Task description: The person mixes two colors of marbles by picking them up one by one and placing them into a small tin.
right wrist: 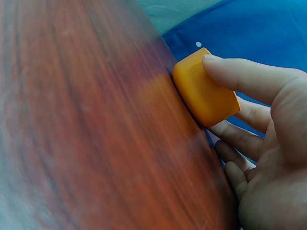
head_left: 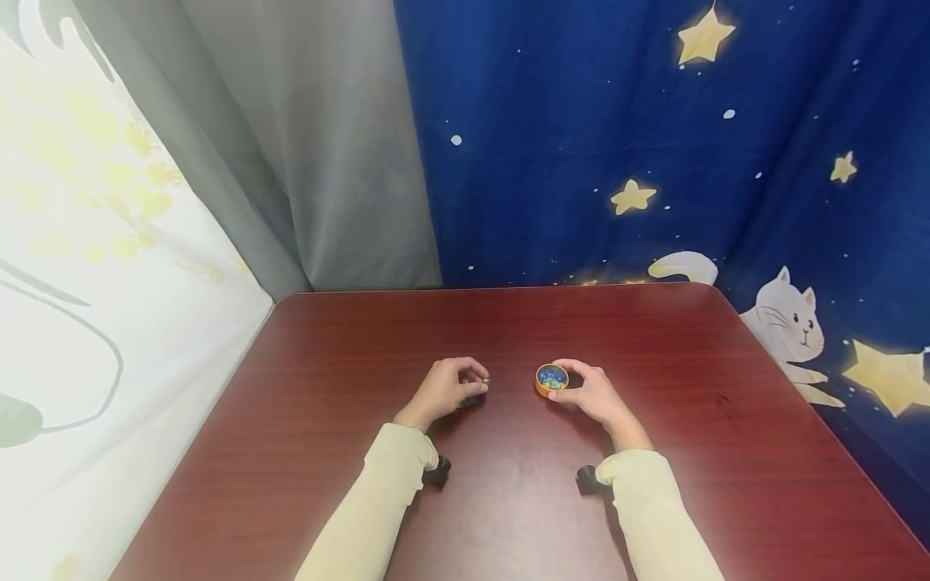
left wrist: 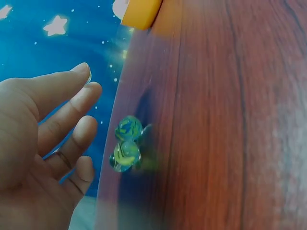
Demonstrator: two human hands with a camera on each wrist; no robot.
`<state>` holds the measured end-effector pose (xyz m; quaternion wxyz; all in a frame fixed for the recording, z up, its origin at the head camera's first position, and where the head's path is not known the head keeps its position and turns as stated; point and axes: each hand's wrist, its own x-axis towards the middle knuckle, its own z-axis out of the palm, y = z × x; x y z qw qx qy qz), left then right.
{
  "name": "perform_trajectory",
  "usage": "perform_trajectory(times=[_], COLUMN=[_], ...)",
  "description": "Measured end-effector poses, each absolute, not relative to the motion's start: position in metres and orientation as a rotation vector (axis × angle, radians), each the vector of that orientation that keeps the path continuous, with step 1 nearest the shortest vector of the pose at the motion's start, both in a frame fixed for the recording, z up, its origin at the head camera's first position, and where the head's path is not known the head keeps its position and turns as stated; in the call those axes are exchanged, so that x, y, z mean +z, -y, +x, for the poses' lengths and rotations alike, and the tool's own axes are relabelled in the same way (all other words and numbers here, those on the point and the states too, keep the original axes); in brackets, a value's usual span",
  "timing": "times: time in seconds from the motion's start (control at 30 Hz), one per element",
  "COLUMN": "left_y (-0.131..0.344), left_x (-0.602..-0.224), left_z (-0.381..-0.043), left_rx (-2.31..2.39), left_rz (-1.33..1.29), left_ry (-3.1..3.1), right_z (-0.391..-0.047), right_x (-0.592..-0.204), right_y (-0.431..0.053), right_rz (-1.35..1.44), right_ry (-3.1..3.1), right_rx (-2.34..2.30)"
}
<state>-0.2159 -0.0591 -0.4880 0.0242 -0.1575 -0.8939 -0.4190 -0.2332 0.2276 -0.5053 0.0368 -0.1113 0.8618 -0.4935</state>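
Note:
My left hand (head_left: 446, 391) is held over the table left of centre. Its thumb and index finger pinch a small glass marble (left wrist: 89, 76), mostly hidden by the fingertips. Under that palm, several clear marbles with green and blue swirls (left wrist: 128, 152) lie close together on the wood; in the head view the hand largely covers them. With thumb and fingers on opposite sides, my right hand (head_left: 597, 397) grips a small round orange bowl (right wrist: 204, 91), which sits on the table. Blue and green marbles (head_left: 552, 379) show inside the bowl from above.
Both hands work over a reddish-brown wooden table (head_left: 349, 331) with rounded far corners. Behind it hang a grey curtain (head_left: 349, 161) and a blue starry curtain (head_left: 552, 161). A black wrist camera (head_left: 438, 471) is on the left wrist, another black camera (head_left: 590, 480) on the right.

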Motion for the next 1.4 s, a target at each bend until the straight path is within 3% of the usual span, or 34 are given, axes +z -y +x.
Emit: perform_trajectory(times=[1.4], left_y=[-0.015], left_x=[-0.493], left_z=[-0.225], left_rx=[-1.342], left_rz=[-0.527], left_ry=[2.719], right_z=[-0.234], right_x=[-0.507], right_y=[-0.227], right_rz=[-0.351], right_ry=[-2.64], right_rx=[-1.532])
